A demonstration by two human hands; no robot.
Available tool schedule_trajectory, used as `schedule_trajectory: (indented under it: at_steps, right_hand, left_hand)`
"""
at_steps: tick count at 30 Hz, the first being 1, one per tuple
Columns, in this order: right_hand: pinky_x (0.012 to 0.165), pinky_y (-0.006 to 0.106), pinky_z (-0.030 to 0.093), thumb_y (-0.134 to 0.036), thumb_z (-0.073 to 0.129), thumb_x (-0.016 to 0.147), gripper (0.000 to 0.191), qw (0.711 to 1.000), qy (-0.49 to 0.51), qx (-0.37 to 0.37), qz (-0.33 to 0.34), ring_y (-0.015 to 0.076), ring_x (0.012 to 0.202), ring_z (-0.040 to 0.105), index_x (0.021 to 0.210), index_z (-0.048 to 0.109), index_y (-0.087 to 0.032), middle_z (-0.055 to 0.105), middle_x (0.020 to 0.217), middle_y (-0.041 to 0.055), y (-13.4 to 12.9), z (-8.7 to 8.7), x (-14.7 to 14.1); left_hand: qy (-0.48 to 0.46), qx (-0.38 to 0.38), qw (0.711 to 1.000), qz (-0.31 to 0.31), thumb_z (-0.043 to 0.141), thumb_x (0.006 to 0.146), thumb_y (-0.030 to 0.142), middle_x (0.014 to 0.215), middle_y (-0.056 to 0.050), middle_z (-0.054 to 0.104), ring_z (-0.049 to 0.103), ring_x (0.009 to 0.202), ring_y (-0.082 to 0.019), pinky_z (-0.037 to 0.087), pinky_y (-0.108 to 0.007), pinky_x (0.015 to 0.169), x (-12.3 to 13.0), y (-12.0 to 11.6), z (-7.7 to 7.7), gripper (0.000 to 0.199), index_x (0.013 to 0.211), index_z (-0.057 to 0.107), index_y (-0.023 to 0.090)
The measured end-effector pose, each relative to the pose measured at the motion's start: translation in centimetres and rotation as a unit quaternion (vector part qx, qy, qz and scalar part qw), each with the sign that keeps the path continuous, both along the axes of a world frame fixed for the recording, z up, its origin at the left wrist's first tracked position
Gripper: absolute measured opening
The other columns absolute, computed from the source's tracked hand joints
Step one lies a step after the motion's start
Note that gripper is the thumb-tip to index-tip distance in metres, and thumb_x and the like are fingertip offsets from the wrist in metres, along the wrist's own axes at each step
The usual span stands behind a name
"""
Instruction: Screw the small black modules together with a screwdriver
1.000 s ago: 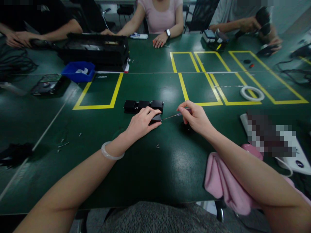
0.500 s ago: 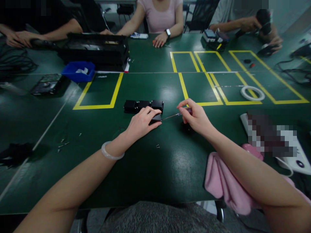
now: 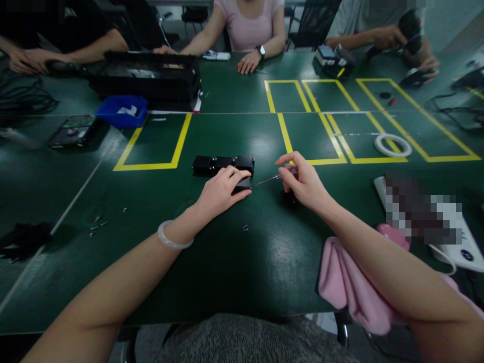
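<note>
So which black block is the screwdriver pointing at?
The block held in the left hand, nearer the person, with the screwdriver at its end. The other three blocks form a row beyond it.

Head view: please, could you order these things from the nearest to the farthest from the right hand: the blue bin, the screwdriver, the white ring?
From the right hand:
1. Screwdriver: held in its fingers, shaft pointing left.
2. White ring: farther right, over a yellow line.
3. Blue bin: far left, across the table.
</note>
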State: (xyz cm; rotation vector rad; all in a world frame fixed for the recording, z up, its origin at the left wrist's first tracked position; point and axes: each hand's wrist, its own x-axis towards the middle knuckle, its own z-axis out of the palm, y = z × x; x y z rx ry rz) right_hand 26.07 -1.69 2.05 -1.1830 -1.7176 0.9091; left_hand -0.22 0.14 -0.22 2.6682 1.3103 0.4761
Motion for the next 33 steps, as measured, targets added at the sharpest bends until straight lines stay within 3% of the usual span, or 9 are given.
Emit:
schedule_trajectory:
  at_steps: [4,11,18,25,33]
  right_hand:
    - [0.055,0.028,0.039,-0.029,0.058,0.103,0.011,1.000,0.008,0.006,0.007,0.0104,0.051,0.053,0.112,0.055,-0.023,0.053,0.068,-0.0078,0.05,-0.16,-0.03]
    - [0.051,0.027,0.035,-0.040,0.058,0.104,0.019,1.000,-0.024,-0.005,-0.006,0.0110,0.047,0.050,0.097,0.059,-0.023,0.051,0.053,-0.0078,0.12,0.02,0.15]
    - [0.055,0.028,0.039,-0.031,0.059,0.102,0.011,1.000,0.007,0.010,0.009,0.0106,0.050,0.053,0.110,0.056,-0.024,0.054,0.065,-0.0081,0.07,-0.06,0.00]
    - [0.052,0.027,0.035,-0.039,0.057,0.105,0.018,1.000,-0.021,-0.011,-0.001,0.0109,0.046,0.050,0.097,0.059,-0.022,0.050,0.053,-0.0081,0.07,0.10,0.09]
    - [0.055,0.028,0.040,-0.030,0.058,0.103,0.010,1.000,0.014,0.009,0.008,0.0105,0.050,0.054,0.111,0.056,-0.024,0.053,0.064,-0.0086,0.07,-0.12,0.00]
  left_hand:
    - [0.002,-0.001,1.000,0.000,0.068,0.102,0.040,0.129,-0.011,0.065,0.063,0.120,-0.031,0.058,-0.043,0.095,0.02,0.00,-0.01,0.043,0.140,0.059,0.023]
    - [0.002,-0.003,1.000,0.005,0.069,0.102,0.039,0.128,-0.011,0.066,0.063,0.120,-0.031,0.058,-0.043,0.094,0.05,-0.10,0.11,0.043,0.141,0.060,0.024]
    - [0.001,-0.003,1.000,0.003,0.070,0.101,0.039,0.128,-0.010,0.066,0.063,0.120,-0.031,0.058,-0.043,0.096,0.07,-0.04,0.13,0.043,0.140,0.061,0.024]
    - [0.000,0.000,1.000,0.002,0.071,0.101,0.039,0.128,-0.010,0.066,0.063,0.120,-0.031,0.058,-0.042,0.094,0.00,-0.06,0.09,0.043,0.140,0.060,0.023]
    - [-0.002,0.001,1.000,-0.002,0.069,0.101,0.039,0.128,-0.010,0.065,0.063,0.120,-0.030,0.058,-0.042,0.095,-0.06,0.04,-0.09,0.043,0.140,0.059,0.024]
